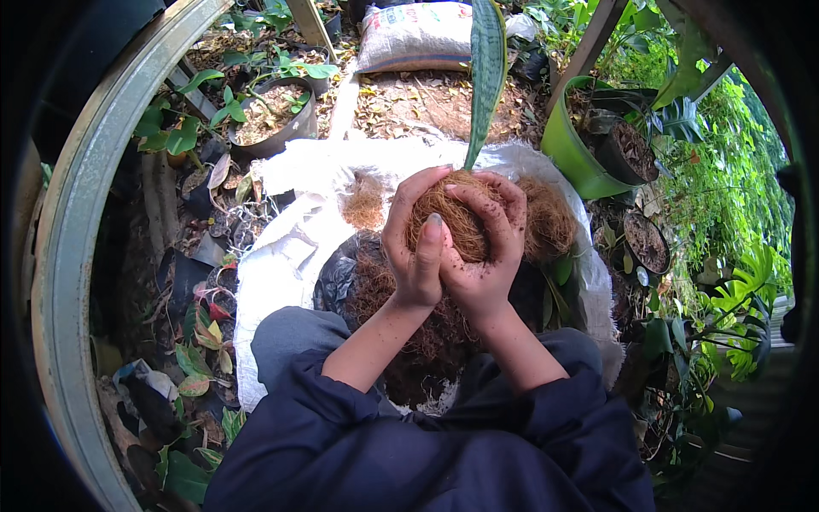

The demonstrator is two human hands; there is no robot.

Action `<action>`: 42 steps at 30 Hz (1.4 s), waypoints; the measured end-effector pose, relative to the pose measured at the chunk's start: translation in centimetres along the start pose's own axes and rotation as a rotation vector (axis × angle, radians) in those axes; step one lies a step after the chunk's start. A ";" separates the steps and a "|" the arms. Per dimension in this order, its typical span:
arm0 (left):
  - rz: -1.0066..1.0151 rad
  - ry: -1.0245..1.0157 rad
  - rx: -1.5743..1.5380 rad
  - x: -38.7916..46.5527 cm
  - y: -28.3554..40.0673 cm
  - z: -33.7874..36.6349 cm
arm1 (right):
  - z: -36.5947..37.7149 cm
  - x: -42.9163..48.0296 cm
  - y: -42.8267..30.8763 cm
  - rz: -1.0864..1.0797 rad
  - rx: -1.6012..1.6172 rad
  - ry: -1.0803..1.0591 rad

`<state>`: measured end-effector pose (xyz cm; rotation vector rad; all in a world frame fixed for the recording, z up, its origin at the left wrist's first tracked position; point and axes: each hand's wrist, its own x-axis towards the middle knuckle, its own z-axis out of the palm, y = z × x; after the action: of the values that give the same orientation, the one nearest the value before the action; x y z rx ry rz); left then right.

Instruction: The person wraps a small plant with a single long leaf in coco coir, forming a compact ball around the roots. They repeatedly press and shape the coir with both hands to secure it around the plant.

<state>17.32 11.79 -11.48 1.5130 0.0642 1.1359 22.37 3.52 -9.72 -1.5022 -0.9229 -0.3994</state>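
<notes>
Both hands cup a ball of brown coconut fibre (470,224), from whose top a single upright snake plant leaf (487,77) rises. My left hand (416,243) wraps the ball's left side and my right hand (489,237) its right side, with the palms' heels together; soil specks cling to the skin. Below lies dark soil mixed with fibre (377,281) on black plastic (339,265). A loose clump of coconut fibre (550,217) sits right of the hands, and a smaller tuft (363,203) lies to the left, both on a white woven sack (275,256).
A filled woven sack (416,38) lies at the far side. A green pot (576,153) stands tilted at the right; a dark pot of soil (301,121) is at the upper left. Leafy plants flank both sides, and a curved metal rim (70,211) borders the left.
</notes>
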 end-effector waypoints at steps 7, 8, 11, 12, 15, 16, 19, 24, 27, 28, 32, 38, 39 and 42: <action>-0.636 0.298 -0.545 0.8 0.8 0.6 | 0.2 -0.9 -0.1 0.291 0.428 0.129; -0.658 0.309 -0.615 0.6 1.0 0.9 | 0.2 -0.9 0.1 0.316 0.452 0.174; -0.754 0.394 -0.736 0.1 1.1 1.8 | 0.1 -1.1 0.5 0.292 0.423 0.181; -0.776 0.397 -0.797 0.1 0.9 1.8 | 0.2 -1.1 0.6 0.283 0.407 0.190; -0.677 0.316 -0.510 0.0 0.5 2.0 | 0.4 -1.1 0.9 0.448 0.537 0.249; -0.528 0.254 -0.447 -0.2 0.5 2.2 | 0.3 -0.9 1.2 0.490 0.593 0.268; -0.261 0.143 -0.221 -0.3 0.6 2.3 | -0.2 -0.6 1.6 0.414 0.558 0.223; 0.090 -0.076 0.103 0.6 0.9 1.1 | -0.6 -0.2 1.3 0.317 0.385 0.159; 0.153 -0.098 0.190 0.8 0.8 0.7 | -0.6 -0.1 0.8 0.251 0.268 0.120; 0.126 -0.087 0.183 0.7 0.7 0.7 | -0.6 0.0 0.7 0.212 0.228 0.105; -0.112 0.027 -0.037 0.5 0.2 0.7 | -0.7 0.0 0.4 0.112 0.110 0.011; -0.635 0.302 -0.793 0.7 -0.5 0.4 | 0.6 -1.1 0.3 0.172 0.416 0.183; -0.674 0.317 -0.753 0.5 -0.5 0.5 | 0.7 -1.3 0.4 0.186 0.378 0.172; -0.722 0.353 -0.693 -0.1 -0.6 1.2 | 0.5 -1.4 0.8 0.240 0.296 0.128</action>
<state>18.38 11.08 -11.78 0.5728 0.3845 0.7015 21.94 3.66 -11.36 -1.2801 -0.6595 -0.1727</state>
